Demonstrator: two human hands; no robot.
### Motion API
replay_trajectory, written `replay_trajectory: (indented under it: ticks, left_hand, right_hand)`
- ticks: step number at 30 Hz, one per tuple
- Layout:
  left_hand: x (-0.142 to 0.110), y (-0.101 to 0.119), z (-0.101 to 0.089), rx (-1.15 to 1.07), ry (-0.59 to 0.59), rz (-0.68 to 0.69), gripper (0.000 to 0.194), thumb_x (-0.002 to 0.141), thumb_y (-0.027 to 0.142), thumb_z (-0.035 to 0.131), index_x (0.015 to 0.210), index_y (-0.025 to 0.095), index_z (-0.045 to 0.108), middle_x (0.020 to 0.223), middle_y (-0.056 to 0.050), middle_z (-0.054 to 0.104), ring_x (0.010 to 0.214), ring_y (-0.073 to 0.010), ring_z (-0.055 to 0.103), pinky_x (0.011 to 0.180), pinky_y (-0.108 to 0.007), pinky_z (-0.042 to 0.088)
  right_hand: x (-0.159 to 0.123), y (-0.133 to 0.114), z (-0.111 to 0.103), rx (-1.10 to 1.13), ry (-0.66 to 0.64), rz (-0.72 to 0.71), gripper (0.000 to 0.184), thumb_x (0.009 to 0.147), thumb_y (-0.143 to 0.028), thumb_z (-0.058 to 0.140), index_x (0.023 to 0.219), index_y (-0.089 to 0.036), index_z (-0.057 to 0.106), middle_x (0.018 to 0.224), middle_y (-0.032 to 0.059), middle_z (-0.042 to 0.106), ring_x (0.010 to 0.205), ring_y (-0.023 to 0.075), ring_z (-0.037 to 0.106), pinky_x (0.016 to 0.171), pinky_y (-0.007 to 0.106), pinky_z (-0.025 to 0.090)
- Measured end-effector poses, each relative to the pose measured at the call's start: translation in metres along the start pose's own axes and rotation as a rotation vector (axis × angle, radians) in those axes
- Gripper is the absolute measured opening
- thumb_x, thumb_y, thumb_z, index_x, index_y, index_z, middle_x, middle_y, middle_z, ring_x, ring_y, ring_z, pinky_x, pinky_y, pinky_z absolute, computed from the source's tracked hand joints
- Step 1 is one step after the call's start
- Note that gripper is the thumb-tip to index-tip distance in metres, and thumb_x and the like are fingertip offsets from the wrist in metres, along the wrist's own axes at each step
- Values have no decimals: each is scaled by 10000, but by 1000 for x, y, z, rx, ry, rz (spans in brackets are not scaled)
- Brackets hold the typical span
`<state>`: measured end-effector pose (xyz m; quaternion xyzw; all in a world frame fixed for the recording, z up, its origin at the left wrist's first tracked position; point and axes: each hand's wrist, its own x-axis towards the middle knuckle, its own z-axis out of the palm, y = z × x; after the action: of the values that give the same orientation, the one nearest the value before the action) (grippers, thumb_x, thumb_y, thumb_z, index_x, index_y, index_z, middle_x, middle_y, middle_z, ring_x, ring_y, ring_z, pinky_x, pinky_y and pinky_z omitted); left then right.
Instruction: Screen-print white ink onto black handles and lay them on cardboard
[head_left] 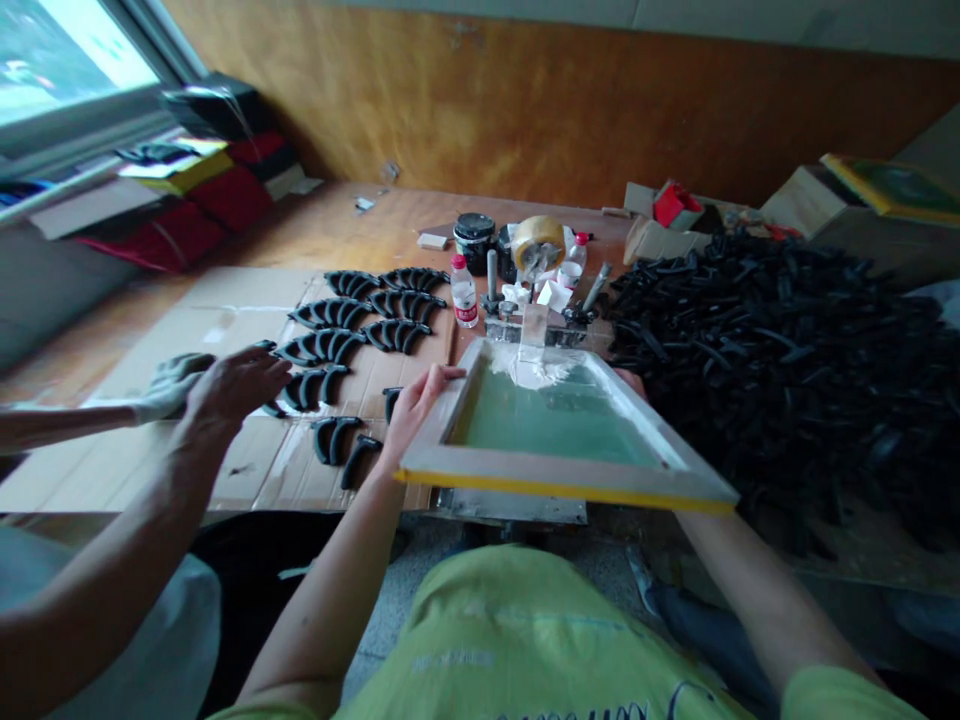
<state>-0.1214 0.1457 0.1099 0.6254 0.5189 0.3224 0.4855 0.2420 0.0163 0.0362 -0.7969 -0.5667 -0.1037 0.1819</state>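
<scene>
A screen-printing frame (577, 472), pale with a yellow near edge and a green mesh, is tilted up in front of me. White paste (541, 372) lies on its far end, beneath a clamp plate (533, 330). My left hand (417, 408) is closed around the frame's left side, thumb on top. At the right side, only a bit of my right hand (631, 381) shows against the rim; the frame hides the rest. A black curved piece (391, 402), handle-like, lies just beside my left hand, partly covered by it.
On the left, a co-worker's bare hand (238, 382) and gloved hand (174, 386) are over cardboard (225, 310) by rows of black curved pieces (321, 346). A large pile of black pieces (780, 370) fills the right. Behind stand a bottle (463, 300), a black tub (474, 242) and tape (538, 243).
</scene>
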Motion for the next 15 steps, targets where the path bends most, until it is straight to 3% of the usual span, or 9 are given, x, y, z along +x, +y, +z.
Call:
replay_trajectory:
  ticks: [1,3,6,8,10,15]
  left_hand:
    - [-6,-7,17,-9,-55,-4,380,837,537,546,971,212,687,841,-44,674,854,-223,639,617,-288,501]
    - [-15,-28,40,-49,-166,-29,446,811,538,562,1059,188,684,803,-35,668,757,-191,627,582,-257,474]
    - [-21,-70,54,-92,-269,-87,593,824,496,547,1335,196,524,724,2,619,634,-136,568,536,-214,414]
    - [-21,-95,58,-56,-239,-104,635,828,465,549,1400,208,450,712,17,596,615,-123,547,543,-205,404]
    - [-19,-111,62,-15,-213,-112,627,829,457,550,1398,214,450,745,13,611,632,-123,554,564,-208,415]
    - [-15,-121,68,-4,-220,-113,575,840,479,537,1356,228,497,795,-3,633,675,-134,570,577,-212,423]
  right_hand:
    - [11,5,-4,22,20,4,314,894,-209,441,994,-48,690,947,90,708,801,136,634,787,254,524]
    - [33,0,-9,104,81,-24,373,855,-207,549,1202,-91,625,1151,129,645,1028,210,616,916,344,498]
    - [64,-38,-3,190,88,-181,610,795,-239,668,1368,-150,478,1368,140,471,1273,297,434,1052,474,390]
    - [78,-68,5,156,-24,-273,582,782,-227,687,1324,-143,494,1345,150,464,1258,315,416,1041,477,380]
    - [86,-88,12,105,-163,-276,454,785,-200,681,1211,-128,543,1231,157,527,1162,302,474,975,428,411]
    - [69,-99,19,33,-434,-214,156,836,-255,611,954,-154,601,905,96,628,887,235,566,770,319,425]
